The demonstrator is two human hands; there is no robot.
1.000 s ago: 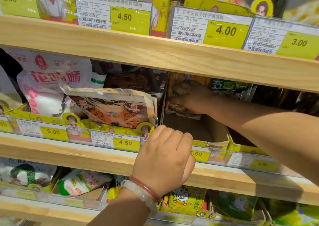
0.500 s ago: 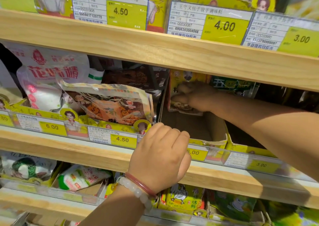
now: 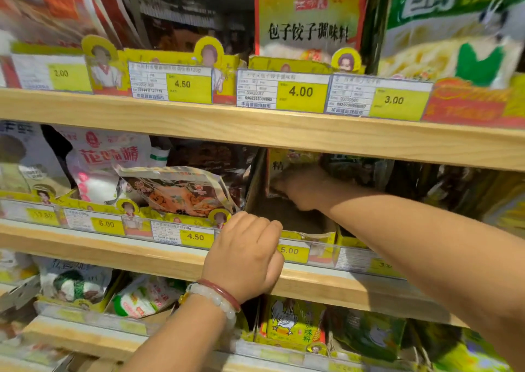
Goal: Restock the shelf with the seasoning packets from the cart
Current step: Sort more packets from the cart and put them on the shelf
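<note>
Deep in the middle shelf, my right hand (image 3: 304, 188) reaches into an open cardboard display box (image 3: 309, 233) and grips a stack of yellow seasoning packets (image 3: 285, 160) standing at the back of the box. The hand covers the packets' lower part. My left hand (image 3: 244, 255), with bracelets at the wrist, has its fingers curled over the box's front left edge at the shelf's price rail (image 3: 196, 236). No cart is in view.
An orange-patterned packet (image 3: 181, 192) leans forward in the neighbouring box to the left, beside a pink and white bag (image 3: 108, 158). The wooden upper shelf (image 3: 255, 127) hangs low over the box. Yellow chicken-print packets (image 3: 292, 324) fill the shelf below.
The view has tilted upward, so the top shelf's packets now show. My right hand stays at the back of the box on the packets; my left hand keeps its hold on the box front.
</note>
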